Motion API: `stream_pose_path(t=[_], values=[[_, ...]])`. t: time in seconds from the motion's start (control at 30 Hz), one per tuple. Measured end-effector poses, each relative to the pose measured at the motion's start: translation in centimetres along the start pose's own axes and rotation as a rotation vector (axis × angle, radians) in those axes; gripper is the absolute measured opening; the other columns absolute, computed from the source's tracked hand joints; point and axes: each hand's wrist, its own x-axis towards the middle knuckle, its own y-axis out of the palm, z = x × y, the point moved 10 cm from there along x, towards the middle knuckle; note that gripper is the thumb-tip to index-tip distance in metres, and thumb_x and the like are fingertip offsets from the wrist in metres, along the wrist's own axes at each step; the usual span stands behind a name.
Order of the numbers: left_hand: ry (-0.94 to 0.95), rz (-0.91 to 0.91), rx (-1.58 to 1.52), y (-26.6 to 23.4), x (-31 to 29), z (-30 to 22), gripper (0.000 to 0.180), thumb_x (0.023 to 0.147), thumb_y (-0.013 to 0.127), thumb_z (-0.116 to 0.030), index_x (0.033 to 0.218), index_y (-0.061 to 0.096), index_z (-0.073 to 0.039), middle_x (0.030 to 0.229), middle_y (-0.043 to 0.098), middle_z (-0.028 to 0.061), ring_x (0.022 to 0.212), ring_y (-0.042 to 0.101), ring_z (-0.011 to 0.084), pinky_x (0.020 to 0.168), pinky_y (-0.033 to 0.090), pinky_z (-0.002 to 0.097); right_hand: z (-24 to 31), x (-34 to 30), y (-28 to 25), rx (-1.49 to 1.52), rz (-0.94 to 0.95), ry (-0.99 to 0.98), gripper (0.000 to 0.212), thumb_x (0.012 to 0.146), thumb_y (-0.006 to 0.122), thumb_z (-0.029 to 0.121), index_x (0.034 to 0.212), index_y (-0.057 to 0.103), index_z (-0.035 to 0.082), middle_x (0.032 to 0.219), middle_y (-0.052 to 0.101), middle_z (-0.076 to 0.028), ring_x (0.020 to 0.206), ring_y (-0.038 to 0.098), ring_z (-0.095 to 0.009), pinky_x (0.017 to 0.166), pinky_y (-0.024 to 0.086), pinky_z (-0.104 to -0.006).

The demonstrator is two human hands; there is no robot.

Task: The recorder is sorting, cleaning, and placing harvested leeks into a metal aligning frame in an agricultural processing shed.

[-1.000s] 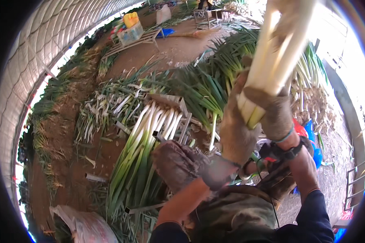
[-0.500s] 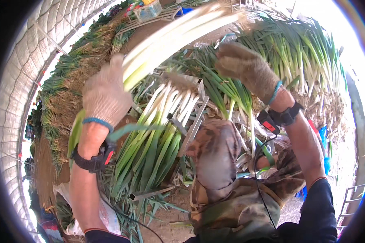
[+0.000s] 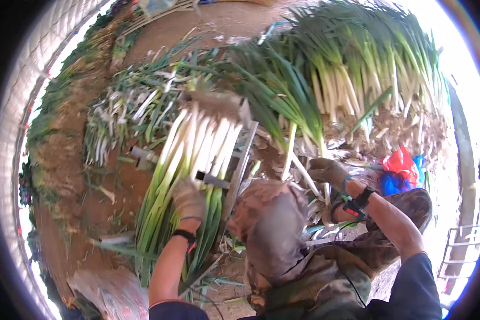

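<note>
A thick bundle of long green onions (image 3: 170,154), white stalks and roots at the far end, lies across a metal frame (image 3: 241,165) left of my knee. My left hand (image 3: 188,201), in a beige knit glove, is closed over stalks in the bundle's middle; blur softens the fingers. A short metal bar (image 3: 212,180) crosses the bundle beside it. Right of my knee, my gloved right hand (image 3: 328,173) is low over a few loose onion stalks (image 3: 305,178), fingers apart. Whether it touches them is hard to tell.
A large row of green onions (image 3: 357,64) stretches across the far right, roots towards me. Trimmed leaves (image 3: 144,104) litter the ground at the left. Red and blue plastic bags (image 3: 400,169) lie by my right knee. A pale sack (image 3: 109,293) is at the lower left.
My left hand has come down from the upper left, where it held several onions, onto the bundle on the frame. My right hand has dropped to the loose stalks beside my knee.
</note>
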Motion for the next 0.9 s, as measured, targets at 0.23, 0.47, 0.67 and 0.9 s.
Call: stream_pose_path(t=[0.23,0.47,0.67,0.9], values=[[-0.187,0.176,-0.356,0.6,-0.3,2.4,0.059,0.092,0.073,-0.027,0.139,0.055,0.005,0.131,0.064,0.0229,0.122,0.062,0.0402,0.107,0.048,0.0436,2.2,4.9,-4.0,-0.826,-0.124,-0.079,0.054,0.088,0.074,0.030,0.138,0.062,0.012,0.115,0.073,-0.016,0.099,0.070,-0.031,0.082,0.056,-0.0454],[-0.313,-0.023,-0.826,0.9,6.8,12.6,0.050,0.101,0.058,-0.008,0.150,0.048,-0.002,0.148,0.053,0.0140,0.129,0.056,0.0252,0.112,0.042,0.0406,8.2,9.6,-29.2,-1.156,-0.853,-0.015,0.028,0.097,0.059,0.024,0.120,0.058,0.008,0.109,0.068,-0.014,0.095,0.072,-0.035,0.074,0.061,-0.0436],[-0.291,-0.042,-0.981,-11.1,16.7,4.1,0.044,0.102,0.061,-0.010,0.145,0.052,-0.002,0.143,0.057,0.0129,0.128,0.057,0.0230,0.110,0.045,0.0371,8.0,10.6,-40.9,-1.052,-1.060,0.044,0.031,0.096,0.058,0.025,0.122,0.059,0.010,0.116,0.070,-0.016,0.102,0.072,-0.036,0.080,0.058,-0.0492],[0.241,0.435,-1.058,-21.5,19.6,-24.0,0.041,0.098,0.069,-0.013,0.136,0.061,0.001,0.138,0.063,0.0139,0.132,0.055,0.0261,0.113,0.042,0.0368,6.7,15.2,-39.7,-1.313,-0.493,0.378,0.029,0.095,0.063,0.024,0.116,0.063,0.004,0.103,0.071,-0.015,0.088,0.073,-0.026,0.066,0.060,-0.0404]])
